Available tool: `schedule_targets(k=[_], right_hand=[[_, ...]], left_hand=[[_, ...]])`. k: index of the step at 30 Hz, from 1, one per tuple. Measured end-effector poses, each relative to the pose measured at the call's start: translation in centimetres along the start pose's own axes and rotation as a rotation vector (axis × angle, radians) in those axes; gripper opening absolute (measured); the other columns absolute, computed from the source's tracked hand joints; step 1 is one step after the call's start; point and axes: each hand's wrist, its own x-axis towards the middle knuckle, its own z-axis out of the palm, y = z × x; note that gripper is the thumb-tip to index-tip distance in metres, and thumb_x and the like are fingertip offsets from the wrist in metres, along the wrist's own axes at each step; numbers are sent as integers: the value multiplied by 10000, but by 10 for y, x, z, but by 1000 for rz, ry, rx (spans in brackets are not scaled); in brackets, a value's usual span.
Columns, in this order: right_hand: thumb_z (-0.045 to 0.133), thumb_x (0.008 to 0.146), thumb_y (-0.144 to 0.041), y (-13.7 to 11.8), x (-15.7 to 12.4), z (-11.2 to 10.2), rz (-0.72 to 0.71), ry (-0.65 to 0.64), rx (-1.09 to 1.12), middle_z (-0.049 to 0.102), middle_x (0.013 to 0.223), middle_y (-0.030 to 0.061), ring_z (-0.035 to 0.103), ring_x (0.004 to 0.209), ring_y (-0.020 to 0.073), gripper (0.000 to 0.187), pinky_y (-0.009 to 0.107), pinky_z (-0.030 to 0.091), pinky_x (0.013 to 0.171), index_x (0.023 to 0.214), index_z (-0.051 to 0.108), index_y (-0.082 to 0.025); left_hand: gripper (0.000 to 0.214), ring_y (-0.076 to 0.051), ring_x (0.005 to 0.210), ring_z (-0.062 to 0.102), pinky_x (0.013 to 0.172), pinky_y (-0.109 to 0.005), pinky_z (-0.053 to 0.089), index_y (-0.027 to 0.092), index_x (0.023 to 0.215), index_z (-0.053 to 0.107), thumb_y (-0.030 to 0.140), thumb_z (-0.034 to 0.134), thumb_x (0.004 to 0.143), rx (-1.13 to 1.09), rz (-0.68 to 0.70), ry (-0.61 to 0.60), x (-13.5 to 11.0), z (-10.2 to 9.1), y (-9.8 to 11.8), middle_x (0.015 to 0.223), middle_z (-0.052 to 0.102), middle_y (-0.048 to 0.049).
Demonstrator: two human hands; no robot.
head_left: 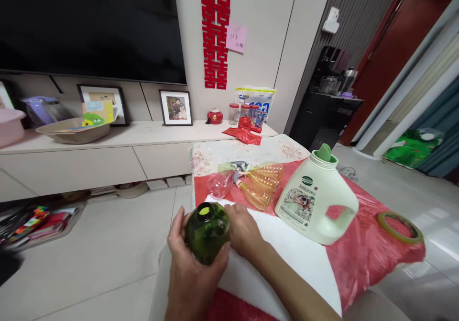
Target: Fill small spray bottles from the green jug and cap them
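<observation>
My left hand (191, 275) is wrapped around a dark green see-through bottle (208, 239), whose round neck opening faces up towards me. Against the bottle's far right side is my right hand (246, 227), with its fingers curled. What those fingers grip is hidden. Both hands are above a white cloth (287, 259) on a red plastic cover (353, 259). Just beyond them lie several yellow clear plastic bottle pieces (263, 182) and a pinkish clear one (220, 183). To the right of my right hand stands a pale green detergent jug (317, 201) with a green spout.
A roll of tape (400, 227) lies at the table's right end. Red-lidded jars (234, 115) and a white printed bag (256, 98) stand at the back. Along the wall runs a low cabinet (71, 160) with a framed photo (175, 108) and a basket (75, 132).
</observation>
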Motion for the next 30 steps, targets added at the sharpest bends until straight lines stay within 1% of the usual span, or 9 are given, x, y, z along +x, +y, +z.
schedule_targets(k=[4, 8, 13, 16, 19, 21, 25, 28, 30], right_hand=[[549, 881, -217, -12, 19, 20, 35, -23, -67, 618, 1034, 136, 568, 995, 278, 209, 398, 473, 833, 1060, 628, -144], [572, 863, -187, -12, 19, 17, 67, 2, -34, 637, 1029, 124, 585, 992, 258, 156, 382, 475, 851, 986, 656, -142], [622, 864, -229, 7, -4, -26, 88, 150, 166, 685, 1039, 99, 615, 992, 235, 225, 353, 473, 890, 1070, 693, -171], [626, 882, -373, 24, -28, -61, 112, 267, 298, 702, 1058, 70, 623, 945, 229, 307, 366, 489, 860, 1131, 697, -210], [604, 884, -540, 38, -53, -92, 162, 338, 402, 710, 1015, 63, 638, 821, 211, 445, 352, 522, 745, 1180, 681, -216], [664, 829, -593, 45, -69, -107, 220, 399, 538, 713, 1035, 65, 652, 834, 211, 503, 341, 539, 728, 1173, 688, -226], [824, 697, -533, 53, -91, -125, 295, 552, 778, 726, 1066, 56, 674, 925, 217, 502, 322, 565, 791, 1105, 724, -258], [854, 692, -445, 53, -100, -134, 238, 640, 846, 726, 1101, 47, 685, 934, 205, 408, 288, 583, 772, 1045, 736, -280], [849, 711, -407, 50, -104, -141, 180, 693, 860, 713, 1156, 54, 688, 979, 219, 359, 303, 595, 799, 1029, 738, -284]], left_hand=[[1111, -354, 1257, 575, 1037, -559, 501, 208, 1543, 214, 408, 805, 624, -12, -18, 12, 3, -6, -8, 1390, 517, -159], [1121, -368, 1274, 561, 1058, -580, 480, 209, 1541, 226, 421, 808, 607, -2, -32, 18, 3, -6, -14, 1402, 514, -158], [1019, -346, 1243, 590, 996, -523, 540, 211, 1524, 264, 423, 763, 660, 16, -42, -12, -2, 3, -18, 1394, 528, -155], [965, -350, 1285, 557, 1053, -556, 487, 218, 1508, 281, 400, 745, 681, 26, -15, -74, -7, 16, -26, 1410, 521, -157], [957, -344, 1332, 515, 1092, -551, 453, 216, 1501, 279, 304, 743, 668, 2, 24, -148, -14, 33, -35, 1436, 498, -168], [946, -344, 1340, 506, 1100, -558, 443, 216, 1498, 280, 269, 727, 667, -24, 43, -175, -19, 45, -39, 1438, 495, -169], [943, -339, 1321, 533, 1076, -544, 477, 223, 1501, 260, 232, 712, 673, -26, 76, -267, -27, 64, -44, 1416, 517, -165], [954, -343, 1324, 535, 1079, -539, 482, 213, 1492, 263, 194, 726, 658, 18, 114, -334, -31, 75, -46, 1414, 523, -173], [947, -347, 1322, 537, 1083, -548, 478, 199, 1477, 284, 170, 724, 639, 32, 133, -334, -34, 81, -48, 1400, 534, -176]])
